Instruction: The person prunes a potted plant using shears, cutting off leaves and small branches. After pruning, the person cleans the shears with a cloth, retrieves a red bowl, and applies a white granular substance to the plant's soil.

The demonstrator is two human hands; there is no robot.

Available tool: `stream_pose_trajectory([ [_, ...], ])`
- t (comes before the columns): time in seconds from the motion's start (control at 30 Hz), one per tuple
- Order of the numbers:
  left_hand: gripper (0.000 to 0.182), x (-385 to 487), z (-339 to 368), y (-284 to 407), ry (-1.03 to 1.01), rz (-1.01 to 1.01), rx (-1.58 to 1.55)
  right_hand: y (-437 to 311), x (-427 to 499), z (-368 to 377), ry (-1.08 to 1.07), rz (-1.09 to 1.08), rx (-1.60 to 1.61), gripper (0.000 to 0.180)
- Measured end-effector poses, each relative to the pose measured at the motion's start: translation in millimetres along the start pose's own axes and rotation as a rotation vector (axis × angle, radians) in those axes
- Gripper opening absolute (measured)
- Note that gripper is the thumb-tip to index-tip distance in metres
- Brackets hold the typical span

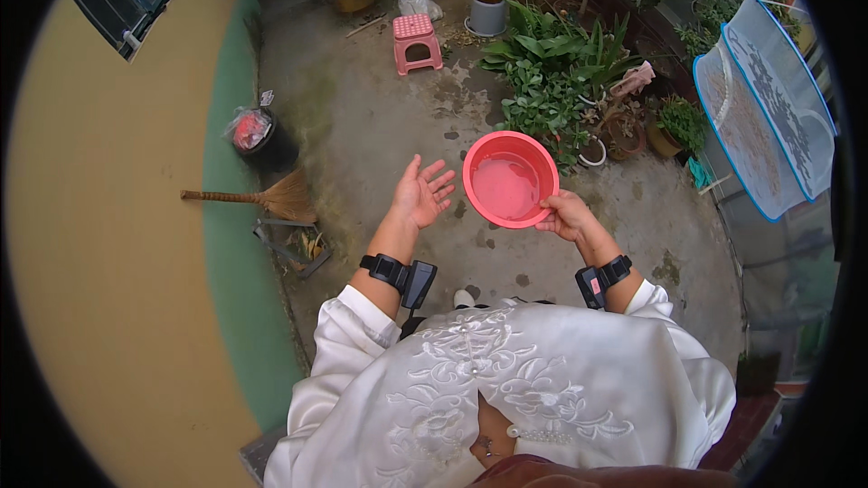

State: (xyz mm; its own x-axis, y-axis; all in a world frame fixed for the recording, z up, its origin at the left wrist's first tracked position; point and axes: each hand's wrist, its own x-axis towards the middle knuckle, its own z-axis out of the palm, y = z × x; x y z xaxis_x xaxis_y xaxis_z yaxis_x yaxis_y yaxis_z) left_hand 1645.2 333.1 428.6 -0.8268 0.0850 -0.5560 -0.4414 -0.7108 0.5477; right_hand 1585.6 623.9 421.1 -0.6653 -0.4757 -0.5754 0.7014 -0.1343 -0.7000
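My right hand (567, 215) grips the near right rim of a round pink plastic basin (550, 161), with the thumb over the edge. A little clear water (507, 188) lies in the bottom of the basin, which is held up above the concrete floor. To the left of the basin, apart from it, my left hand (424, 191) is turned palm up with fingers spread and nothing in it. Black devices are strapped to both forearms.
A pink plastic stool (415, 41) stands ahead. Leafy potted plants (542, 88) line the right, near a blue-edged hanging mesh drying net (766, 108). By the left wall are a black bucket (271, 149), a straw broom (288, 198) and a dustpan (315, 263).
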Motion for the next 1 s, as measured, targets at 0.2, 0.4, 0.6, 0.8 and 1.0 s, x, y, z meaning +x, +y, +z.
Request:
stream_pose_trajectory([
  [0.2,0.060,79.9,-22.5,137.7,0.006,0.039,-0.040,-73.8,106.3,34.0,0.075,-0.103,0.090,0.016],
  [0.4,0.060,192.4,-40.9,268.9,-0.077,-0.002,-0.023,-128.2,208.9,66.2,0.247,-0.175,0.190,0.015],
  [0.6,0.055,292.9,-47.2,387.6,-0.062,-0.041,-0.048,-184.0,306.4,102.1,0.378,-0.204,0.359,0.016],
  [0.8,0.052,411.9,-41.0,468.6,-0.099,-0.116,-0.058,-242.9,407.9,109.2,0.376,-0.250,0.422,0.015],
  [1.0,0.051,534.0,-22.5,562.0,-0.042,-0.131,-0.054,-320.5,519.7,107.4,0.413,-0.256,0.436,0.016],
])
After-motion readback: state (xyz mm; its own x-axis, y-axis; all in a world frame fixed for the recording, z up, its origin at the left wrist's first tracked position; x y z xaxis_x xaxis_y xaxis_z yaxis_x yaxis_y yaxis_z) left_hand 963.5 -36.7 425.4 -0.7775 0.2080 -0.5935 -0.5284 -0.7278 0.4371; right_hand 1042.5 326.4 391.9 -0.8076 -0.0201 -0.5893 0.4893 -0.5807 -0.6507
